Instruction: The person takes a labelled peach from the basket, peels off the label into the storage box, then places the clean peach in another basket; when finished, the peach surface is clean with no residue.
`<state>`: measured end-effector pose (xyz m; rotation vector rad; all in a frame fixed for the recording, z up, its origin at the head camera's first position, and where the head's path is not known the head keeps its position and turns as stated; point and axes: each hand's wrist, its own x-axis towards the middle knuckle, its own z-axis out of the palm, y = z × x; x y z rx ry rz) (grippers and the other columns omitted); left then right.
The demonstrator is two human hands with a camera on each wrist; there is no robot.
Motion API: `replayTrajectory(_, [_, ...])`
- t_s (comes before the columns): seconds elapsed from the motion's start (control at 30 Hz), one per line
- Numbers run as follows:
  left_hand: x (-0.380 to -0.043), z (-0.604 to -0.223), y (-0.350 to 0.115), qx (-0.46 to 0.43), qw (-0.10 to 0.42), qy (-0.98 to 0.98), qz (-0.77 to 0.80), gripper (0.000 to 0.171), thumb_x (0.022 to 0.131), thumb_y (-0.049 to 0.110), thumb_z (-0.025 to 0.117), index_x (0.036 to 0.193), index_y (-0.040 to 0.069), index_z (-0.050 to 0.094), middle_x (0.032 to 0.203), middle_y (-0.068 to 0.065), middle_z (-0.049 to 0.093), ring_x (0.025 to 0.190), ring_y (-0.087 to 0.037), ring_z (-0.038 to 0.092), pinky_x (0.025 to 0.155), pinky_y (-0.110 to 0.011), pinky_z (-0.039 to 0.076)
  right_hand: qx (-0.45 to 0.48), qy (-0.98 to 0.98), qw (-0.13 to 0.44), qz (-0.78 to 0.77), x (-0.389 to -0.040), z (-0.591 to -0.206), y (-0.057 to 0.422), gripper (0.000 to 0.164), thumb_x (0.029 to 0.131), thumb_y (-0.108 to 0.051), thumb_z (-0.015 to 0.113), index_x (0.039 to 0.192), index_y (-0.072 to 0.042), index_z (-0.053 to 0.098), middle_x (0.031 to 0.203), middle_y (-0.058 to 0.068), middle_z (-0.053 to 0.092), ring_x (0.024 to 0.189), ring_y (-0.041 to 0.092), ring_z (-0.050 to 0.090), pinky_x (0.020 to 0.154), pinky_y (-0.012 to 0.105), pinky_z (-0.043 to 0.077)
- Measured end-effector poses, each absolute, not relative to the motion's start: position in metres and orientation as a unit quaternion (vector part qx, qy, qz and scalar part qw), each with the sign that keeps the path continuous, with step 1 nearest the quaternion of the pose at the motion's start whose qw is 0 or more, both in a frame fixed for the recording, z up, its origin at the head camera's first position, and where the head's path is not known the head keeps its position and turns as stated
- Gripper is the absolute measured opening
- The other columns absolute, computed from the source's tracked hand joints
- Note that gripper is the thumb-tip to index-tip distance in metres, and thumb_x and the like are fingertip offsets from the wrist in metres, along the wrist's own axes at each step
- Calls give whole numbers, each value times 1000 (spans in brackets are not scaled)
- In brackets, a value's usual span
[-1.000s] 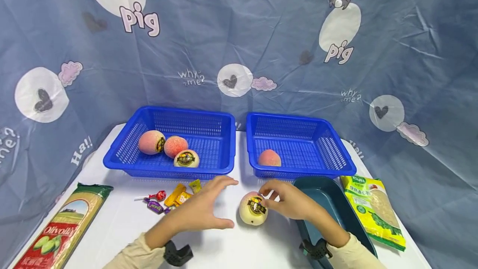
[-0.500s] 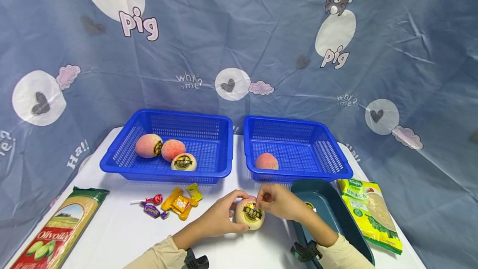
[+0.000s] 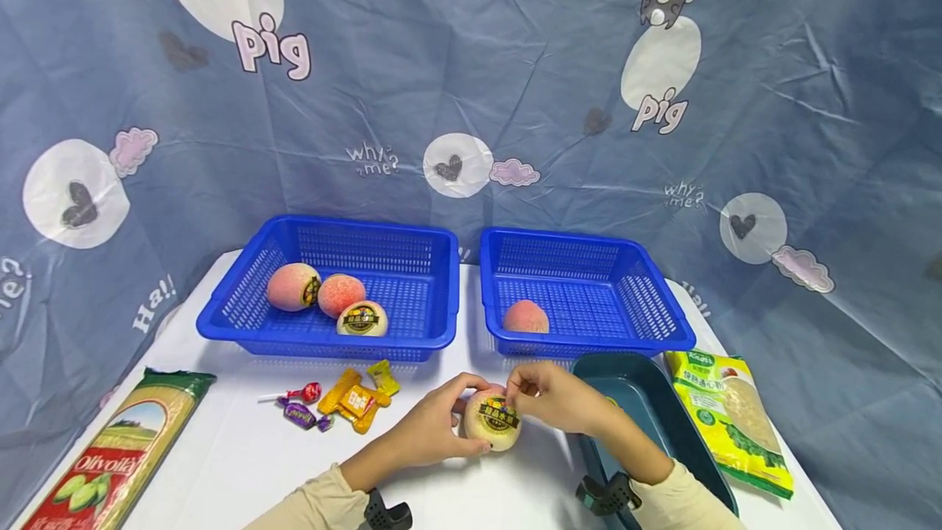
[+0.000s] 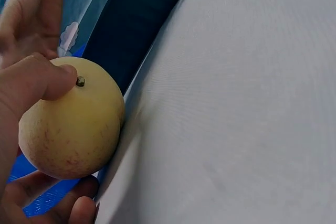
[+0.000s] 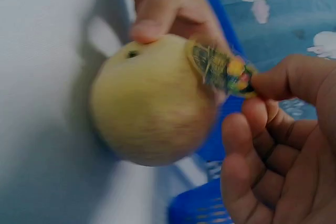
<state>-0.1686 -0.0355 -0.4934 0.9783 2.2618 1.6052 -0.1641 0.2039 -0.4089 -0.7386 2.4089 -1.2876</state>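
Near the front of the white table, my left hand holds a pale yellow peach, thumb close to the stem pit and fingers round the far side. My right hand is on the other side of the fruit. In the right wrist view, its thumb and index finger pinch one end of a black-and-gold sticker. That end stands lifted off the skin while the other end still lies against the peach. The left wrist view shows the peach's stem end and blushed underside; the sticker is hidden there.
A blue basket with several peaches stands at back left, another blue basket with one peach at back right. Wrapped candies and a lollipop lie left. Spaghetti, a dark green tray and a yellow pasta bag flank them.
My left hand has moved right from apart and closed round the peach. The right hand has stayed at the sticker's edge; over the last half second both hands have barely moved.
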Motion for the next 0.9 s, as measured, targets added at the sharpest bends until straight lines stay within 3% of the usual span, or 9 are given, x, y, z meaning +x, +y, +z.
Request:
replayTrajectory(0.13, [-169,-495,-35,324,100,769,542,70,74,21,92,133,23,54,128,1,60,98,-11,66,74,-31,55,-287,819,156,-471,-164,-384,229,9,97,-1,60,91,-6,64,85,2,62,79,15,58,68,28,50])
replayTrajectory(0.3, [-171,-497,-34,320,99,769,545,70,74,24,93,132,23,54,128,-1,60,100,-14,66,77,-31,55,-276,828,150,-464,-172,-365,294,7,101,-2,57,96,-2,61,88,9,61,79,16,59,69,29,52])
replayTrajectory(0.5, [-171,-500,-34,319,97,766,550,70,74,26,92,133,24,54,129,0,60,100,-13,66,76,-30,55,-199,865,182,-424,-182,-397,350,9,102,-3,56,96,1,61,86,9,61,74,16,56,65,28,48])
replayTrajectory(0.57, [-171,-500,-35,320,94,767,549,71,74,26,92,134,24,54,130,-1,60,99,-13,67,75,-29,55,-195,872,191,-407,-183,-414,356,9,100,0,56,94,1,62,83,6,62,71,14,55,61,28,47])
replayTrajectory(0.7, [-171,-502,-37,321,82,771,544,72,73,26,92,134,24,54,129,-2,60,98,-12,67,74,-29,55,-209,910,155,-322,-184,-435,355,9,93,2,61,85,-3,62,74,-3,60,63,8,51,54,26,44])
replayTrajectory(0.9, [-173,-503,-36,331,69,767,545,71,73,24,93,132,19,55,127,-3,61,97,-13,68,74,-29,56,-151,962,110,-198,-181,-440,343,11,86,-3,73,82,-7,64,71,-5,57,62,10,49,56,29,44])
